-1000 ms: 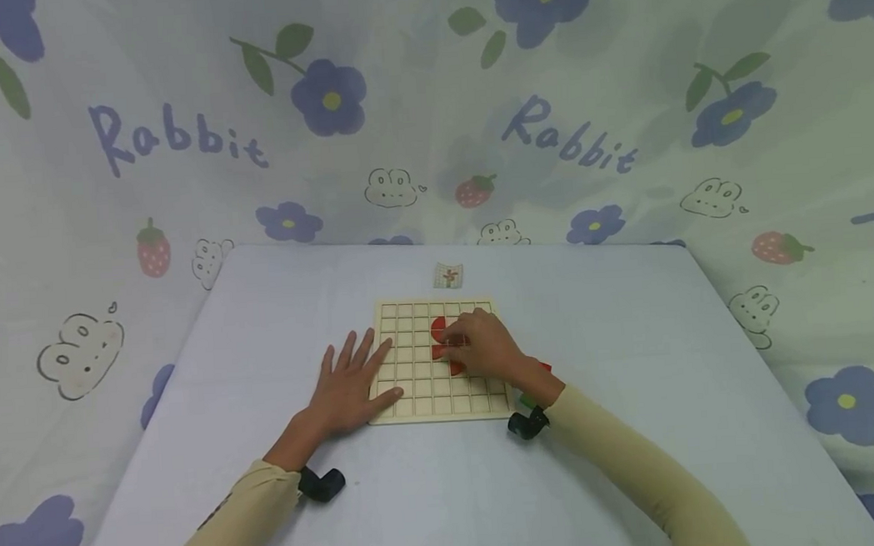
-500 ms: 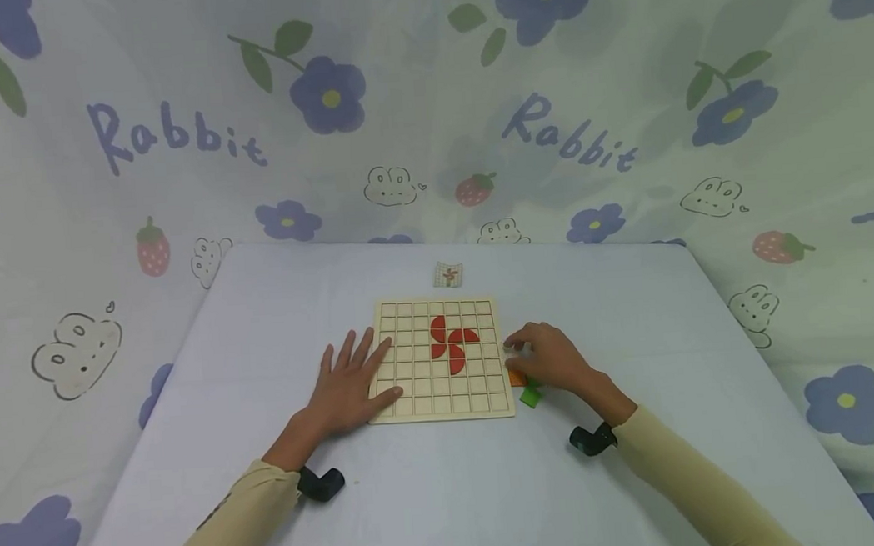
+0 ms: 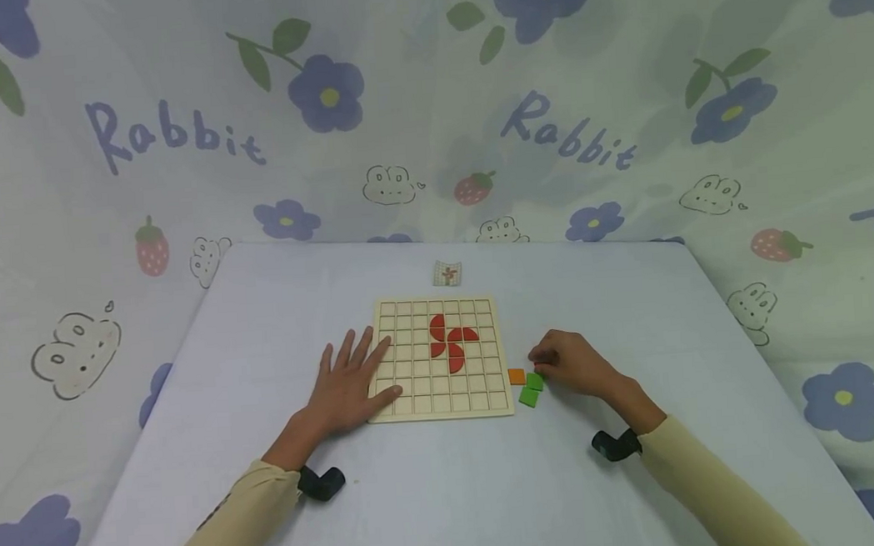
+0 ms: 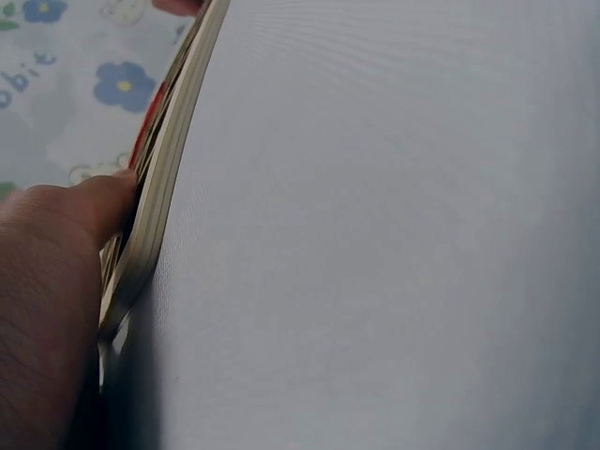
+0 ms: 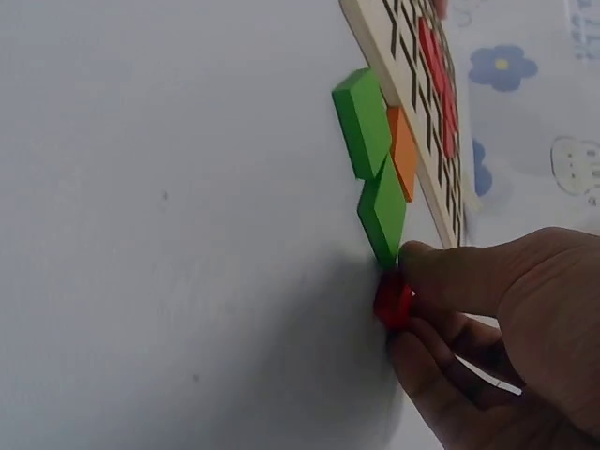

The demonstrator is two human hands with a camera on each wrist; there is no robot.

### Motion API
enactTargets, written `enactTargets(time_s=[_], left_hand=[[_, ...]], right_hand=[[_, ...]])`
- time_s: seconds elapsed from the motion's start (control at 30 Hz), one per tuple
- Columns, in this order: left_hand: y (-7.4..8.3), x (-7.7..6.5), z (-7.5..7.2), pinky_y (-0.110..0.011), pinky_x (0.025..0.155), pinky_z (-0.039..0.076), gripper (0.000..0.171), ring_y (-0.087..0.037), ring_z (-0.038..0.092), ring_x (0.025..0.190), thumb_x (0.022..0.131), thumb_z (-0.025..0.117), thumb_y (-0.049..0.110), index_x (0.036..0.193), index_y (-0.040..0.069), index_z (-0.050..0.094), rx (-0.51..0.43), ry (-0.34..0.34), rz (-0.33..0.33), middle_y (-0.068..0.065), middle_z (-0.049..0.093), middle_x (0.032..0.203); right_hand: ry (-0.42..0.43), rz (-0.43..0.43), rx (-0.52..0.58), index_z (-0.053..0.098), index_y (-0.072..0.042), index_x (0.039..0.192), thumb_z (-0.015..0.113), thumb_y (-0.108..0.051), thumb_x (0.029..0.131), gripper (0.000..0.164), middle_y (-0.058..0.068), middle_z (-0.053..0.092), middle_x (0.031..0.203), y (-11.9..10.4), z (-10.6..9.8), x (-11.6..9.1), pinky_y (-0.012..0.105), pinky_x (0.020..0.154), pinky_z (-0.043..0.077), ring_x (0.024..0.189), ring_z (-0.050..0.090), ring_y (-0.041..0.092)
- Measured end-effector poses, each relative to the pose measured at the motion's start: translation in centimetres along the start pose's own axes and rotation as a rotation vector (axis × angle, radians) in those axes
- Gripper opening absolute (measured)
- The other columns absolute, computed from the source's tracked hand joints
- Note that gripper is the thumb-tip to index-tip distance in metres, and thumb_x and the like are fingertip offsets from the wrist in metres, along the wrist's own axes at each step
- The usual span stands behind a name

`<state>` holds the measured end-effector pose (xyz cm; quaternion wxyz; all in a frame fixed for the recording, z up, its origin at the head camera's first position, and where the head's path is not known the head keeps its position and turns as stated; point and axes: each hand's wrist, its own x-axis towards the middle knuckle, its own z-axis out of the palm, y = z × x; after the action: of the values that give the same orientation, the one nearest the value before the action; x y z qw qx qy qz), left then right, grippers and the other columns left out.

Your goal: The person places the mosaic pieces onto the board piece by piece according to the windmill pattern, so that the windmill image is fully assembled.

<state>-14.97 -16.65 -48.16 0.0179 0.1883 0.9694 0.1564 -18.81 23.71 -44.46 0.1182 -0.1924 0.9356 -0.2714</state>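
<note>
My left hand (image 3: 346,387) lies spread with straight fingers on the left edge of a wooden grid board (image 3: 489,383). In the left wrist view its thumb (image 4: 108,202) touches the board's rim. Several red rounded pieces (image 3: 438,328) form a pinwheel in the board's grid. Right of the board, my right hand (image 3: 574,365) pinches a small red block (image 5: 394,300) between thumb and fingers, low over the table. Beside it lie two green square blocks (image 3: 529,397) and an orange square block (image 3: 516,377), the orange one against the board's right edge.
A small picture card (image 3: 448,273) with a red pinwheel pattern lies behind the board. The white-covered table (image 3: 318,297) meets a patterned cloth backdrop (image 3: 395,75). A dark wrist camera (image 3: 614,444) sits by the right wrist.
My right hand has moved right, from over the red pieces on the board to the loose blocks, and now pinches a red block. The left hand has stayed in place.
</note>
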Motion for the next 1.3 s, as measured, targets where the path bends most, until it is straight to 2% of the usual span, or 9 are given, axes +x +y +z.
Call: enactTargets(time_s=[0.17,0.4,0.57,0.7,0.83,1.03,1.17,1.3], left_hand=[[0.1,0.1,-0.1,-0.064,0.111,0.000,0.087,-0.040,0.003,0.147,0.091,0.048,0.068,0.158,0.018,0.024,-0.005,0.001,0.005,-0.014,0.011,0.163],[0.1,0.0,-0.2,-0.065,0.110,0.002,0.086,-0.041,0.005,0.147,0.092,0.048,0.067,0.158,0.017,0.025,-0.001,0.017,0.008,-0.016,0.014,0.162],[0.1,0.0,-0.2,-0.066,0.110,0.002,0.085,-0.042,0.006,0.147,0.092,0.050,0.065,0.157,0.016,0.027,-0.020,0.023,0.011,-0.016,0.015,0.162],[0.1,0.0,-0.2,-0.065,0.110,0.001,0.086,-0.041,0.005,0.147,0.092,0.048,0.067,0.157,0.016,0.027,-0.008,0.011,0.008,-0.015,0.013,0.162],[0.1,0.0,-0.2,-0.065,0.111,0.002,0.087,-0.041,0.005,0.147,0.091,0.048,0.069,0.157,0.016,0.027,0.006,0.009,0.008,-0.015,0.013,0.162],[0.1,-0.1,-0.2,-0.065,0.110,0.003,0.086,-0.041,0.006,0.147,0.092,0.049,0.067,0.157,0.016,0.027,0.007,0.009,0.013,-0.016,0.014,0.162],[0.1,-0.1,-0.3,-0.065,0.110,0.002,0.086,-0.041,0.005,0.147,0.092,0.048,0.067,0.157,0.016,0.026,-0.001,0.007,0.010,-0.015,0.013,0.162],[0.1,-0.1,-0.3,-0.065,0.111,0.002,0.086,-0.041,0.004,0.147,0.092,0.047,0.067,0.158,0.017,0.025,-0.001,0.006,0.009,-0.015,0.013,0.162]], right_hand=[[-0.018,-0.031,0.027,0.074,-0.007,0.105,0.077,-0.001,0.083,0.024,-0.003,0.066,0.098,0.7,-0.4,-0.5,0.035,0.082,0.053,0.092,0.063,0.014],[-0.043,-0.005,0.045,0.074,-0.011,0.107,0.078,-0.003,0.082,0.027,-0.005,0.065,0.095,1.2,-0.7,-0.3,0.035,0.079,0.051,0.087,0.057,0.015],[-0.062,-0.031,0.063,0.076,-0.011,0.099,0.078,-0.002,0.082,0.019,-0.008,0.067,0.089,0.9,-1.1,0.2,0.032,0.071,0.049,0.080,0.054,0.016],[-0.028,-0.080,0.100,0.076,-0.011,0.094,0.078,-0.004,0.084,0.013,-0.008,0.068,0.086,0.5,-1.2,1.2,0.031,0.069,0.051,0.077,0.059,0.013],[-0.004,-0.073,0.177,0.075,-0.014,0.090,0.079,-0.011,0.085,0.008,-0.008,0.069,0.084,-0.8,-0.6,2.8,0.032,0.070,0.054,0.077,0.063,0.013],[0.057,-0.081,0.236,0.075,-0.014,0.088,0.080,-0.016,0.084,0.007,-0.007,0.067,0.082,-3.6,1.6,5.6,0.031,0.066,0.053,0.076,0.061,0.015],[0.074,-0.136,0.270,0.076,-0.010,0.099,0.078,-0.017,0.087,0.014,-0.005,0.068,0.089,-5.8,2.8,7.3,0.031,0.069,0.052,0.078,0.062,0.014],[0.042,-0.203,0.279,0.074,-0.008,0.112,0.071,-0.014,0.093,0.020,-0.002,0.067,0.100,-7.7,3.8,8.6,0.031,0.072,0.053,0.082,0.061,0.014]])
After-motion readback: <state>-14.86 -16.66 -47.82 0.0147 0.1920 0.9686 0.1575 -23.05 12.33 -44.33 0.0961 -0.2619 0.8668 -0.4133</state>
